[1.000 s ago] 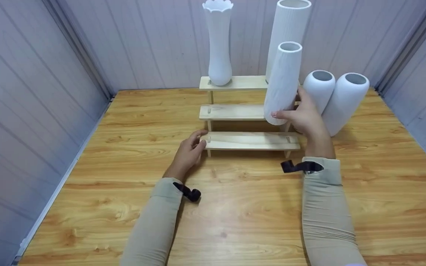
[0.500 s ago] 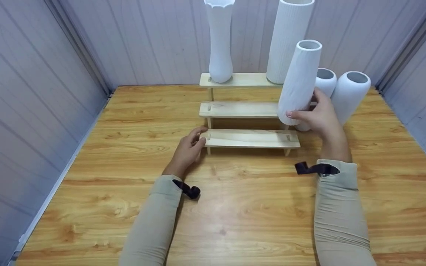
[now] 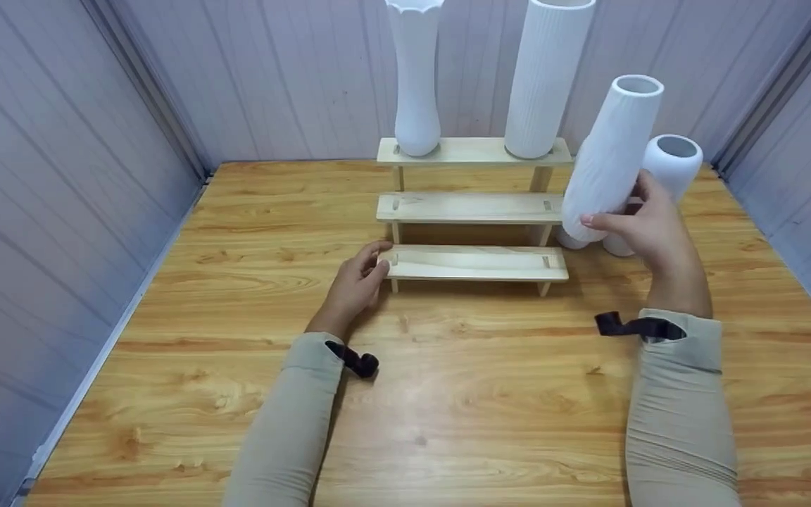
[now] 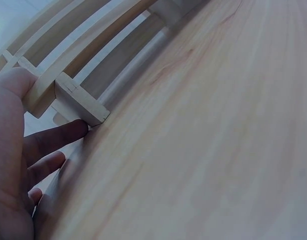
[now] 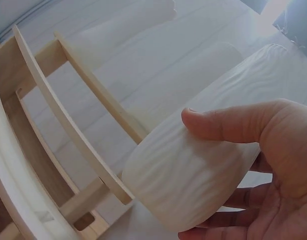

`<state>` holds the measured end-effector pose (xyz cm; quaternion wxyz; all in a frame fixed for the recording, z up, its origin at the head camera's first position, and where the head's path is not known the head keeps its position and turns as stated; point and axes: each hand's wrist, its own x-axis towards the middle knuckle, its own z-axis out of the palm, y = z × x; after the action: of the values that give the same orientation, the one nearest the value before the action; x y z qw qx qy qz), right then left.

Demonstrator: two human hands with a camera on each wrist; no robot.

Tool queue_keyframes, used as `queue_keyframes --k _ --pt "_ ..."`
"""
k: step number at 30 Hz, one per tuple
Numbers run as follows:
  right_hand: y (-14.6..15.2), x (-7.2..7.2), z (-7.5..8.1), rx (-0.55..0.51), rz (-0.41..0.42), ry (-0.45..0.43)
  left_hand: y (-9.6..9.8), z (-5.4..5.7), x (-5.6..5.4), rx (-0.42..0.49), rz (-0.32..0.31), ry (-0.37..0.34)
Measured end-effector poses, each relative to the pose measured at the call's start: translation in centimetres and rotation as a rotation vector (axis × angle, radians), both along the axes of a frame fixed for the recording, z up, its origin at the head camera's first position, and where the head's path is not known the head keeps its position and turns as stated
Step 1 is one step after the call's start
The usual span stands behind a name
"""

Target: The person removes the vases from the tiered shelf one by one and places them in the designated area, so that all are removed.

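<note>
A three-tier wooden display stand (image 3: 474, 263) rests on the table. My left hand (image 3: 353, 287) holds the left end of its lowest shelf. In the left wrist view, the thumb lies against the shelf end and the index fingertip touches the leg below. My right hand (image 3: 659, 225) grips a tall white vase (image 3: 610, 162) with a rippled surface near its base, thumb in front and fingers behind. This vase leans right, off the stand's right side. Behind it a smooth white vase (image 3: 674, 169) is partly hidden; the foot of another white vase (image 3: 571, 241) shows beneath.
A scalloped-rim white vase (image 3: 417, 84) and a ribbed white vase (image 3: 548, 84) stand at the left and right of the top shelf. Pale panelled walls (image 3: 293, 70) enclose the table's back and sides. The wood-grain table (image 3: 448, 408) stretches toward the front.
My right hand has carried the rippled vase to the right, from in front of the stand to beside it, now covering one smooth vase. My left hand stays at the lowest shelf.
</note>
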<state>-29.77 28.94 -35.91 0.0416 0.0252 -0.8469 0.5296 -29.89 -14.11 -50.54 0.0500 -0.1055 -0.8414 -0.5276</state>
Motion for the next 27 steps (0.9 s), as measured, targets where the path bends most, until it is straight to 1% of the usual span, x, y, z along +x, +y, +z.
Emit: queue_keyframes --k 5,10,13,18,23,27 --pt "1.2 0.4 0.3 0.001 -0.026 -0.011 0.1 -0.1 0.1 0.006 0.007 -0.002" --pt "2.4 0.6 0.3 0.002 -0.067 -0.066 0.2 -0.1 0.0 0.006 -0.003 -0.003" --pt "3.2 0.7 0.3 0.020 -0.076 -0.080 0.2 0.1 -0.1 0.005 -0.005 0.000" --pt "4.2 0.9 0.2 0.054 -0.085 -0.050 0.1 0.2 -0.2 0.003 -0.004 -0.002" --pt "5.1 1.0 -0.1 0.040 -0.103 -0.039 0.0 0.0 -0.1 -0.008 0.002 -0.001" --pt "6.1 1.3 -0.3 0.068 -0.110 0.010 0.0 0.0 -0.1 0.006 -0.016 -0.012"
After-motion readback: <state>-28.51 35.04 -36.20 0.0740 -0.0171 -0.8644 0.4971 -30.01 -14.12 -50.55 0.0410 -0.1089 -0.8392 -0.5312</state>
